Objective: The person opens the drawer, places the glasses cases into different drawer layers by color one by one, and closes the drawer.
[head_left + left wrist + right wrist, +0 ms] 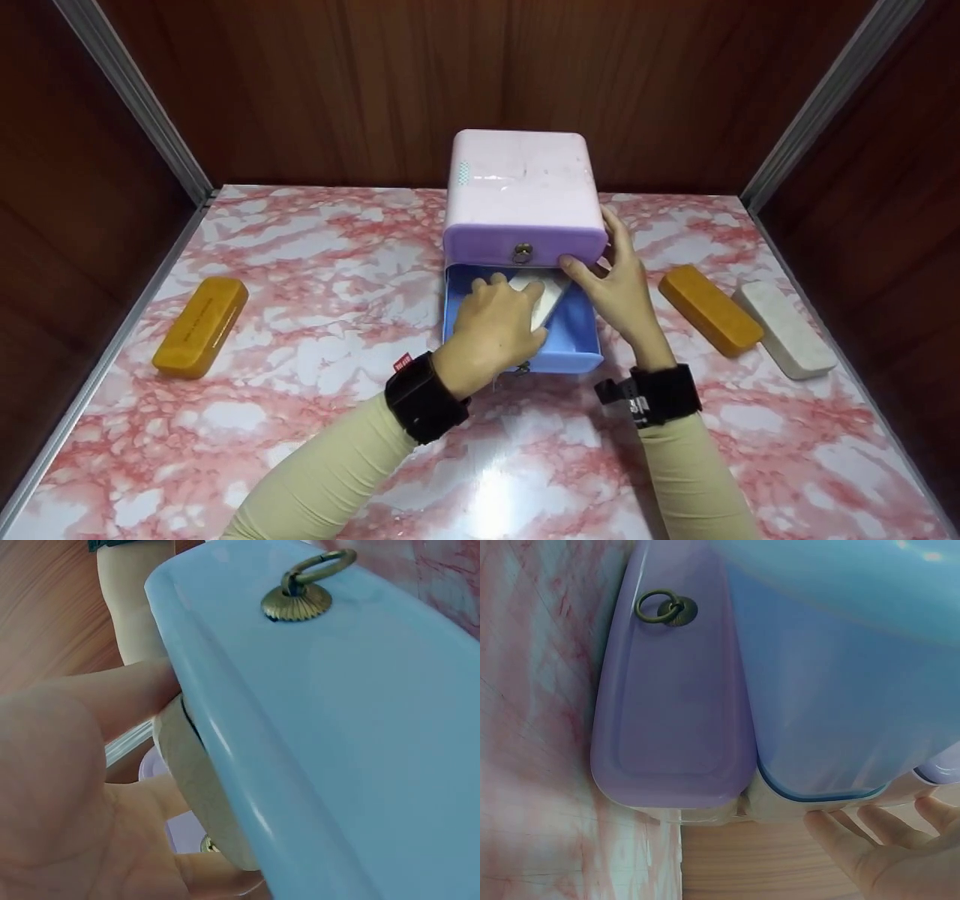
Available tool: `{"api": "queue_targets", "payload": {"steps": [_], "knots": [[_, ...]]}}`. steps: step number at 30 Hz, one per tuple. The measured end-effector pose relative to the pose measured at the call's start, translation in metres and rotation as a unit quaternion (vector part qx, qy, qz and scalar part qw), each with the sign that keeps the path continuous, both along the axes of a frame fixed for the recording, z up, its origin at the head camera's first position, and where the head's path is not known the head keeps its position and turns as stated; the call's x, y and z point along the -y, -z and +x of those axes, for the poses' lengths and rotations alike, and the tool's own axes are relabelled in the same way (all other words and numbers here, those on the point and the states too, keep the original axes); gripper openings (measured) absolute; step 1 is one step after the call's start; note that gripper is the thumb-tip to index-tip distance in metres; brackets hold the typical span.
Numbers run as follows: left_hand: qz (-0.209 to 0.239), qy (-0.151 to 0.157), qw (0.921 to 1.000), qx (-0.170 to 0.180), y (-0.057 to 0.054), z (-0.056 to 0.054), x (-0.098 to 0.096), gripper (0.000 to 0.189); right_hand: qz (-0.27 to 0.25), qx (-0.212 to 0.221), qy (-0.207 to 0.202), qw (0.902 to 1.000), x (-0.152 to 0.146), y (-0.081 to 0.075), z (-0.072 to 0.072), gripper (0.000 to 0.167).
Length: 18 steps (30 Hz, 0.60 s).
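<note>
A small drawer cabinet (525, 176) with a pale pink top stands in the middle. Its blue drawer (574, 330) is pulled out below the purple top drawer (487, 244). Inside the blue drawer, a white glasses case (553, 289) lies slanted, and my left hand (495, 322) grips it from above with thumb and fingers. The left wrist view shows the case (206, 795) behind the drawer's front. My right hand (619, 292) holds the cabinet's right side, thumb at the purple front's corner and fingers along the side wall.
Another purple drawer front (679, 697) with a ring pull sits beneath the blue one. A mustard glasses case (201, 326) lies at the left. To the right are a second mustard case (711, 309) and a white case (786, 328). Wooden panels (375, 90) enclose the marbled table (322, 300).
</note>
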<state>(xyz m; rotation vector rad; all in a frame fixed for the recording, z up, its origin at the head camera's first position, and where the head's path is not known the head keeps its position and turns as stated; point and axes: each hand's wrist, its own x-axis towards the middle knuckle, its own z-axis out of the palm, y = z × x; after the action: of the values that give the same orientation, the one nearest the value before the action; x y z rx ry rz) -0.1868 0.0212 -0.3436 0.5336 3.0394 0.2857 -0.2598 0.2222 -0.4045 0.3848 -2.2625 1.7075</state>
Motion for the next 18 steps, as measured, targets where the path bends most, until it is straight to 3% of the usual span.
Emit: {"api": "queue_targets", "payload": {"steps": [11, 18], "knots": [[0.007, -0.016, 0.9995, -0.028, 0.005, 0.0, -0.016, 0.053, 0.0, -0.01, -0.008, 0.9999, 0.0, 0.002, 0.0, 0.086], [-0.014, 0.0, 0.999, -0.041, 0.006, -0.001, -0.022, 0.063, 0.003, -0.008, -0.006, 0.9999, 0.0, 0.001, 0.0, 0.085]]}}
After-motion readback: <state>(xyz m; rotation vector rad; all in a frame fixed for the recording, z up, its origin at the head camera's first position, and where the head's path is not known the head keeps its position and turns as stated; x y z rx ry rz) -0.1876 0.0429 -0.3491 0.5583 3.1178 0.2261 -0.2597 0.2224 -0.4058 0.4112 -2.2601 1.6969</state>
